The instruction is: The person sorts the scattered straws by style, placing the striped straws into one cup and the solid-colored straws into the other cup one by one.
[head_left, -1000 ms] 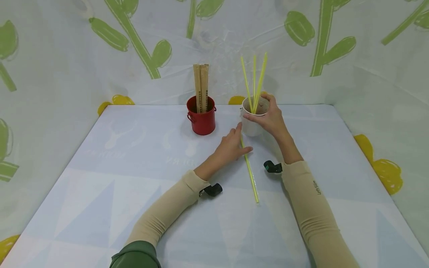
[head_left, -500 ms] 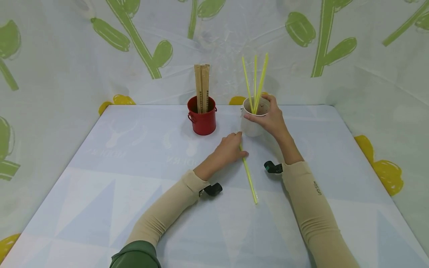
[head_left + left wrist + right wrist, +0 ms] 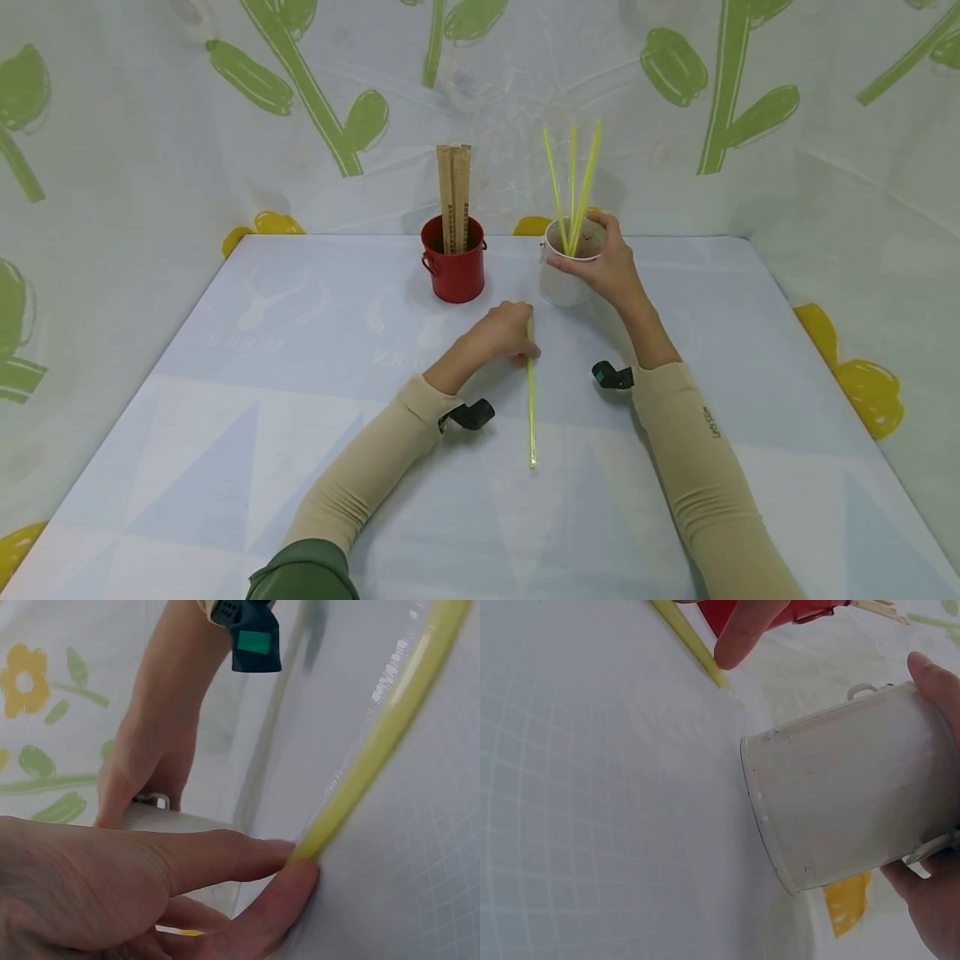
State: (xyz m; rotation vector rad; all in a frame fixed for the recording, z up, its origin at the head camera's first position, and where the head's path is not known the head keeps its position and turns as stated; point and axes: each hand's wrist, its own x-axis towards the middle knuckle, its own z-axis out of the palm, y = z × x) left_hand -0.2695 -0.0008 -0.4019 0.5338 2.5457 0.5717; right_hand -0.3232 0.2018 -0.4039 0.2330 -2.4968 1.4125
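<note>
A yellow straw in a clear wrapper (image 3: pixel 532 408) lies lengthwise on the table, and my left hand (image 3: pixel 497 333) pinches it near its far end. The left wrist view shows the thumb and a finger meeting on the straw (image 3: pixel 386 735). Farther back, my right hand (image 3: pixel 613 267) grips the rim of a small white bucket (image 3: pixel 561 282). Several yellow straws (image 3: pixel 573 183) stand in that bucket, leaning apart. In the right wrist view the bucket's side (image 3: pixel 847 795) shows, with fingers at its rim.
A red bucket (image 3: pixel 457 279) stands left of the white one, holding several paper-wrapped sticks (image 3: pixel 453 196) with print on them. A patterned cloth covers the table (image 3: pixel 225 467). Walls of printed sheeting (image 3: pixel 495 125) rise behind and at both sides.
My left hand has drawn back from beside the white bucket and closed its fingers on the loose straw. The straw has shifted left and turned straighter. My right hand keeps its hold.
</note>
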